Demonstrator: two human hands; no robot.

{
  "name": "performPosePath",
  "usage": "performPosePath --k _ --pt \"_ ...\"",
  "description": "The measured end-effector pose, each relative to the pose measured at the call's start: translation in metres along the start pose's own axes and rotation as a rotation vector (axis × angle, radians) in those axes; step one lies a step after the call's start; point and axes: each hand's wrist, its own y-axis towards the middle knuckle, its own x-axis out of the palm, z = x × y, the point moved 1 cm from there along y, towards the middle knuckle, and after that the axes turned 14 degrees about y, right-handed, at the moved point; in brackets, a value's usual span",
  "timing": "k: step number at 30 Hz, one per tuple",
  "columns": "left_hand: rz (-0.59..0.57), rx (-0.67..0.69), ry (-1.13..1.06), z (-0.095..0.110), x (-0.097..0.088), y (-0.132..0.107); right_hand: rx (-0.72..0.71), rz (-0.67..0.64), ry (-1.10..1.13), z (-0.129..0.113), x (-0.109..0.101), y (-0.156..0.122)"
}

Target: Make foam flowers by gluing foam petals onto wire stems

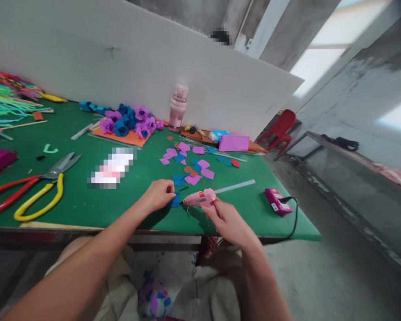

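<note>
My right hand (230, 218) is wrapped round the handle of a pink glue gun (200, 197), a long clear glue stick (235, 186) jutting from its back. The gun's nozzle points left and meets a small blue paper piece (175, 200) low over the table. Pinched closed, my left hand (158, 195) holds that blue piece by its left side; the fingertips partly hide it. Just beyond the hands, purple petals (207, 173), blue scraps and a brown petal (190, 171) lie scattered on the green table (147, 171).
Large red-and-yellow-handled shears (50, 178) lie at left. Purple and blue paper flowers (128, 120) rest on an orange sheet (118, 138). A pink bottle (178, 107) stands against the white board (127, 58). A magenta box (278, 202) with a black cable sits near the right edge.
</note>
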Motion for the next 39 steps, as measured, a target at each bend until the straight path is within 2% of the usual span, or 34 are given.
performPosePath --k 9,17,27,39 --pt "0.003 0.001 -0.016 0.0 0.001 0.0 0.065 -0.007 0.079 -0.003 -0.008 -0.003" --pt "-0.002 0.004 -0.025 0.0 0.0 0.001 0.003 -0.012 0.081 -0.004 0.009 0.002" --pt "-0.01 -0.005 -0.021 0.001 -0.001 0.0 -0.033 -0.025 0.026 -0.005 0.016 0.004" --pt "-0.012 -0.003 -0.015 0.0 0.0 0.001 -0.003 -0.001 0.04 -0.002 0.008 0.002"
